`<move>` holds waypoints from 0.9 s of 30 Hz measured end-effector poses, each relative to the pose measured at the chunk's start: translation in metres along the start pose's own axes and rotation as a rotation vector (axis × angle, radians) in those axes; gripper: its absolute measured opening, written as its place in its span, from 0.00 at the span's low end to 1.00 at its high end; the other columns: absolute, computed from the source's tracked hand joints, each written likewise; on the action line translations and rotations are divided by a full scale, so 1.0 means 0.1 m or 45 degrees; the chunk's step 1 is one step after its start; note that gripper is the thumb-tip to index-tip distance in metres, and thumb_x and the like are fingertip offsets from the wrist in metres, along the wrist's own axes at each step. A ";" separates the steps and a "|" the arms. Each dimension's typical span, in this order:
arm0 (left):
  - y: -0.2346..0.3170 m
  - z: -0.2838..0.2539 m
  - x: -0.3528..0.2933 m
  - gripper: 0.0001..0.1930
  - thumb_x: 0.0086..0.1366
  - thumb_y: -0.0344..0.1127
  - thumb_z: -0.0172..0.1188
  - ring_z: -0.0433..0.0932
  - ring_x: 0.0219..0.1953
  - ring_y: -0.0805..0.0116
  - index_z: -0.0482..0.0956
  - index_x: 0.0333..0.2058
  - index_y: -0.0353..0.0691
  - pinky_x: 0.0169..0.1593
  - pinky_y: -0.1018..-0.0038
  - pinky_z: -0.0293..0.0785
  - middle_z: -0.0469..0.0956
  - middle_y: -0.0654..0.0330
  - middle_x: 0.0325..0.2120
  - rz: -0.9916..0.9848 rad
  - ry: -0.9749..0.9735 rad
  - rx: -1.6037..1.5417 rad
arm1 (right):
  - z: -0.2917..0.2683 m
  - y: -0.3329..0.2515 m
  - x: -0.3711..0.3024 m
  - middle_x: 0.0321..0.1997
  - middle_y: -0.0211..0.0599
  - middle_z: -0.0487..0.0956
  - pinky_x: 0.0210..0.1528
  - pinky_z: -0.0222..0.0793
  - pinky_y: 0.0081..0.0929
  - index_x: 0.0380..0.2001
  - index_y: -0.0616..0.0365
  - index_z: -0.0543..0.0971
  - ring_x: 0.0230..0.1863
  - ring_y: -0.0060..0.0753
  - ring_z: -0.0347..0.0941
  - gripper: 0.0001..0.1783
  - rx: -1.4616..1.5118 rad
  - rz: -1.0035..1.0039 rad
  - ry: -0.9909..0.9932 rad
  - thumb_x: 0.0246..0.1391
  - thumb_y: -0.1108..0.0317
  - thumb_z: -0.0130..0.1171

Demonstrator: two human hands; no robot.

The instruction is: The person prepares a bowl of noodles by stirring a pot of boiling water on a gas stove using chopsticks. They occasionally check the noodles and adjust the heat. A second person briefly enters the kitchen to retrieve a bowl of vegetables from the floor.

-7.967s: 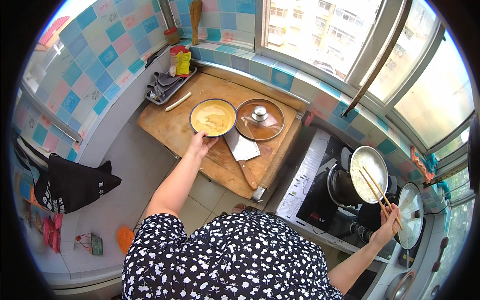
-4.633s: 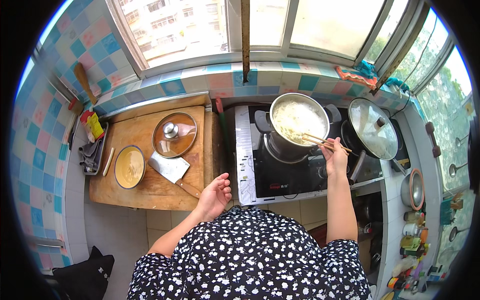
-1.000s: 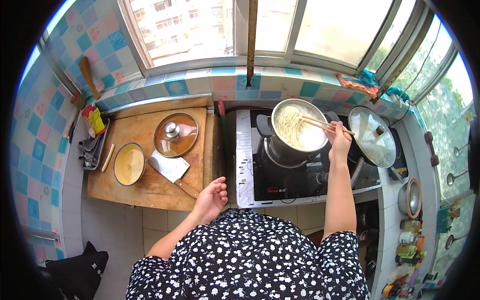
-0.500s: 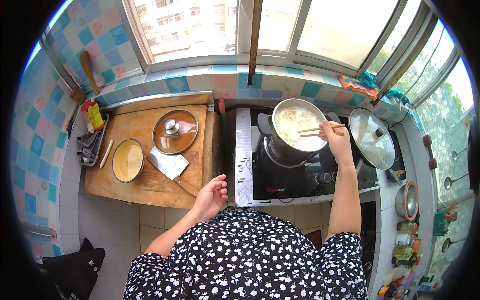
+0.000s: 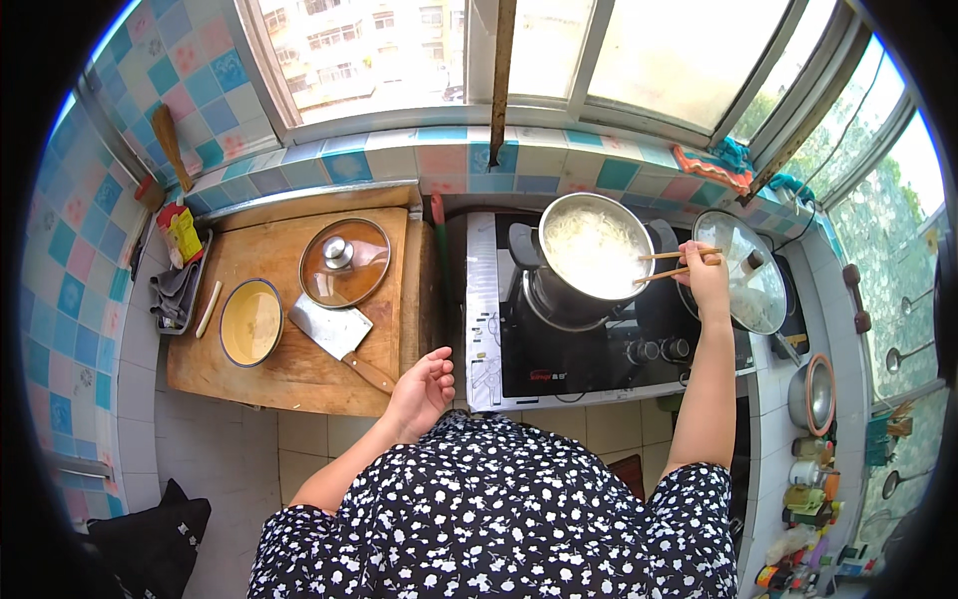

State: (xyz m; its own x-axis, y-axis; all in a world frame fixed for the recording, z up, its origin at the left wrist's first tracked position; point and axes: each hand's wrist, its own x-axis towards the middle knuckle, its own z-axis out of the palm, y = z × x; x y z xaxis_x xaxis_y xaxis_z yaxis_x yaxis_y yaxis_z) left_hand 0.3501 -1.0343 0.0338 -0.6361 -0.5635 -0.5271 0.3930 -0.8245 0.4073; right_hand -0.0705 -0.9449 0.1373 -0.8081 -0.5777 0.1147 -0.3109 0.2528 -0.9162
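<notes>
My right hand is closed around a pair of wooden chopsticks at the pot's right side. Their tips reach over the rim to the edge of the pale noodles. Whitish liquid and noodles fill the black two-handled pot, which stands on the stove. My left hand, fingers curled in and nothing in them, hovers beside the wooden board's near right corner. Closest to it lies a cleaver, its wooden handle pointing toward that hand. A glass lid and a yellow bowl rest on the same board.
Right of the pot, a large glass lid with a dark knob leans close to my right hand. Knobs line the front of the black glass stove. A white stick and a grey tray are at the left.
My right hand has drawn the chopsticks to the right, from the middle of the noodles toward the pot's rim, and they are spread wider. My left hand has barely moved.
</notes>
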 end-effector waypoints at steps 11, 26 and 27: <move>0.04 -0.07 -0.06 0.10 0.64 0.31 0.46 0.67 0.24 0.78 0.67 0.45 0.42 0.27 0.83 0.67 0.69 0.67 0.26 0.047 0.026 -0.027 | 0.60 0.45 0.28 0.28 0.35 0.76 0.30 0.75 0.20 0.32 0.64 0.77 0.27 0.24 0.73 0.15 0.677 0.181 0.109 0.59 0.61 0.51; 0.04 -0.09 -0.03 0.11 0.64 0.31 0.46 0.67 0.24 0.78 0.67 0.45 0.41 0.28 0.83 0.66 0.69 0.67 0.27 0.027 0.018 0.002 | 0.30 -0.36 0.04 0.27 0.32 0.76 0.35 0.73 0.17 0.30 0.63 0.77 0.29 0.20 0.73 0.19 0.328 -0.200 -0.087 0.60 0.57 0.49; 0.04 -0.07 -0.03 0.11 0.64 0.31 0.46 0.67 0.24 0.78 0.67 0.45 0.41 0.28 0.83 0.66 0.69 0.67 0.27 0.022 0.023 0.007 | 0.42 -0.33 0.04 0.26 0.33 0.76 0.34 0.74 0.17 0.30 0.64 0.77 0.30 0.21 0.74 0.18 0.368 -0.186 -0.135 0.59 0.57 0.50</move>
State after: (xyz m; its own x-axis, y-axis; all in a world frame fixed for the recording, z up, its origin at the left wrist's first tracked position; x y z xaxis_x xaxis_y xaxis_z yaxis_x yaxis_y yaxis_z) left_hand 0.3581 -1.0363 0.0313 -0.6169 -0.5787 -0.5334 0.4002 -0.8142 0.4206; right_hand -0.0426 -0.9882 0.1516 -0.7042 -0.6731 0.2260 -0.2526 -0.0599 -0.9657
